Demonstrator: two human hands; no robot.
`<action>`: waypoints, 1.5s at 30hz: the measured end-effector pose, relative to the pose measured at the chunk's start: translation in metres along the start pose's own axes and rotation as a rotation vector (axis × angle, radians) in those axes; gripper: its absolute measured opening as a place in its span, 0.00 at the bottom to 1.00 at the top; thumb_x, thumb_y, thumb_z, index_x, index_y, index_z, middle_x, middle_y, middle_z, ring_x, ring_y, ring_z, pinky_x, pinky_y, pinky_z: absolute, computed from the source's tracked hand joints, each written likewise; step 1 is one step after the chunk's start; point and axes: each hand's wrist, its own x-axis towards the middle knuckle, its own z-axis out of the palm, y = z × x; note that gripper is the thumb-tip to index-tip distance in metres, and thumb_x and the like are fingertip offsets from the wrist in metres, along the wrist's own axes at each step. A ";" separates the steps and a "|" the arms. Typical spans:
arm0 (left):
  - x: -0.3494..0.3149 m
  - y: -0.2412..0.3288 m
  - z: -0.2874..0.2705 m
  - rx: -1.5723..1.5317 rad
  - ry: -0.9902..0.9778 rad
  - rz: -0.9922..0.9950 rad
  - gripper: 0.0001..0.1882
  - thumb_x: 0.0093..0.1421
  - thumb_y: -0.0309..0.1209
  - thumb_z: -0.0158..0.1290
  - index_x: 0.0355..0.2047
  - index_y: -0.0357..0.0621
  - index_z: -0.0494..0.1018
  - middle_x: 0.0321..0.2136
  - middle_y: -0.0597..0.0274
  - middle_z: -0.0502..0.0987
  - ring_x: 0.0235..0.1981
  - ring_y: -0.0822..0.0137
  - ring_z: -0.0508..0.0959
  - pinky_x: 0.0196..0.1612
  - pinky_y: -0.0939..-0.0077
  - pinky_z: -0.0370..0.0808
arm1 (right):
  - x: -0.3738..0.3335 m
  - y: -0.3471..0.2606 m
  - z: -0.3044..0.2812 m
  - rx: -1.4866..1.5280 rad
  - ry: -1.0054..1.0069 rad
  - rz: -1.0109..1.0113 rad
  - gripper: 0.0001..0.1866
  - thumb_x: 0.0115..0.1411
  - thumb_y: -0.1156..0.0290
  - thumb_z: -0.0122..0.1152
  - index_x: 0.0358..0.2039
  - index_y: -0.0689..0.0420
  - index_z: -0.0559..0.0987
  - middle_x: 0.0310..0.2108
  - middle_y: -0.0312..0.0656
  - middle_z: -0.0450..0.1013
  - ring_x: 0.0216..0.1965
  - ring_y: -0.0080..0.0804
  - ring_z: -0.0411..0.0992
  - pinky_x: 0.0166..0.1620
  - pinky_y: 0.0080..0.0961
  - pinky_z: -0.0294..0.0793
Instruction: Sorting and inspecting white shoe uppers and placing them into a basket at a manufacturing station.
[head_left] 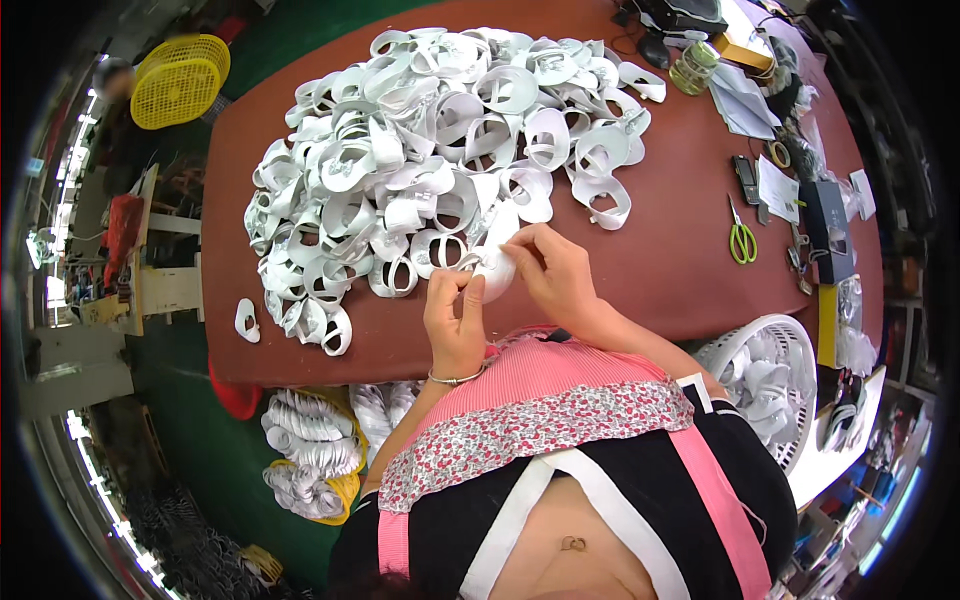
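Observation:
Between my hands, at the near side of the brown table (640,270), is a white visor cap (494,279). My left hand (456,318) pinches its left side with thumb and forefinger; a thin bracelet circles that wrist. On the visor's upper right edge, my right hand (553,272) has its thumb and fingertips closed. Just beyond my hands lies a large, loose heap of similar white visors (350,165), overlapping and turned every way. One single visor (247,320) rests apart at the table's left edge.
Green-handled scissors (742,243), a tape roll (779,154), a glass jar (693,68) and a dark box (828,231) lie along the right side. A white basket (808,385) of visors stands beside my right arm. Stacked visors (310,430) sit below the table; a yellow basket (182,82) stands far left.

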 end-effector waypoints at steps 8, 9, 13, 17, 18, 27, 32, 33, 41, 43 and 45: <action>0.005 0.003 0.002 0.007 0.053 -0.051 0.08 0.59 0.28 0.54 0.29 0.35 0.71 0.26 0.61 0.67 0.29 0.68 0.68 0.36 0.77 0.66 | -0.002 0.003 -0.006 0.131 0.020 0.216 0.08 0.60 0.69 0.56 0.32 0.61 0.72 0.18 0.43 0.69 0.17 0.24 0.68 0.22 0.21 0.67; 0.006 0.004 0.004 0.036 0.041 -0.020 0.07 0.58 0.28 0.55 0.30 0.36 0.72 0.25 0.62 0.67 0.28 0.68 0.68 0.36 0.76 0.66 | -0.001 -0.002 -0.001 0.000 0.035 0.043 0.09 0.61 0.68 0.55 0.28 0.59 0.71 0.17 0.44 0.69 0.15 0.32 0.68 0.20 0.27 0.66; 0.008 0.004 0.012 0.240 -0.034 0.171 0.06 0.54 0.29 0.59 0.30 0.42 0.75 0.22 0.64 0.68 0.25 0.65 0.69 0.36 0.73 0.65 | 0.001 0.019 -0.008 -0.388 0.062 -0.134 0.13 0.61 0.68 0.53 0.22 0.58 0.65 0.15 0.44 0.67 0.16 0.48 0.67 0.19 0.40 0.63; 0.014 -0.026 0.029 0.533 -0.042 0.502 0.06 0.51 0.32 0.60 0.29 0.48 0.76 0.22 0.68 0.69 0.28 0.66 0.70 0.37 0.70 0.63 | -0.013 0.075 -0.002 -0.266 0.205 0.005 0.12 0.62 0.67 0.52 0.23 0.58 0.67 0.16 0.50 0.67 0.19 0.52 0.67 0.21 0.40 0.66; 0.010 -0.046 0.032 0.514 -0.068 0.518 0.06 0.51 0.32 0.60 0.29 0.48 0.76 0.22 0.68 0.69 0.28 0.66 0.70 0.37 0.70 0.63 | -0.019 0.097 -0.004 -0.278 0.233 0.023 0.12 0.62 0.67 0.52 0.23 0.58 0.67 0.16 0.50 0.67 0.19 0.52 0.67 0.21 0.40 0.66; -0.047 -0.188 0.054 0.680 -1.002 0.229 0.22 0.49 0.32 0.59 0.45 0.45 0.69 0.40 0.57 0.72 0.43 0.53 0.72 0.44 0.61 0.72 | -0.173 0.193 -0.063 -0.875 -0.989 0.542 0.13 0.54 0.60 0.56 0.34 0.56 0.78 0.35 0.47 0.75 0.39 0.46 0.75 0.41 0.43 0.74; -0.031 -0.161 0.054 0.468 -0.898 0.193 0.13 0.54 0.31 0.54 0.41 0.47 0.73 0.39 0.60 0.73 0.41 0.55 0.72 0.41 0.63 0.72 | -0.209 0.231 -0.036 -0.680 -0.760 0.576 0.17 0.53 0.56 0.57 0.35 0.57 0.80 0.36 0.51 0.76 0.40 0.48 0.75 0.42 0.45 0.74; -0.031 -0.161 0.054 0.459 -0.863 0.184 0.10 0.53 0.31 0.54 0.37 0.47 0.74 0.36 0.60 0.75 0.38 0.56 0.73 0.39 0.63 0.72 | -0.201 0.228 -0.032 -0.676 -0.763 0.577 0.17 0.53 0.56 0.57 0.35 0.57 0.80 0.36 0.51 0.76 0.40 0.48 0.75 0.42 0.45 0.74; -0.061 -0.221 0.033 0.569 -1.177 -0.333 0.10 0.53 0.37 0.55 0.30 0.44 0.77 0.29 0.56 0.79 0.34 0.53 0.78 0.39 0.61 0.74 | -0.146 0.201 -0.028 -0.484 -0.584 0.768 0.18 0.56 0.57 0.55 0.25 0.62 0.80 0.26 0.51 0.77 0.31 0.41 0.78 0.36 0.37 0.76; -0.081 -0.252 0.013 0.425 -1.136 -0.375 0.11 0.55 0.37 0.56 0.30 0.40 0.77 0.27 0.55 0.80 0.29 0.58 0.80 0.35 0.66 0.76 | -0.143 0.210 -0.029 -0.318 -0.569 0.861 0.17 0.56 0.58 0.57 0.23 0.61 0.79 0.21 0.47 0.76 0.25 0.37 0.76 0.30 0.32 0.75; -0.092 -0.262 0.006 0.174 -0.924 -0.667 0.10 0.57 0.34 0.54 0.30 0.39 0.77 0.25 0.55 0.79 0.27 0.62 0.80 0.33 0.70 0.76 | -0.152 0.226 -0.033 -0.113 -0.497 0.945 0.16 0.56 0.61 0.59 0.20 0.60 0.79 0.15 0.41 0.74 0.16 0.29 0.74 0.22 0.23 0.72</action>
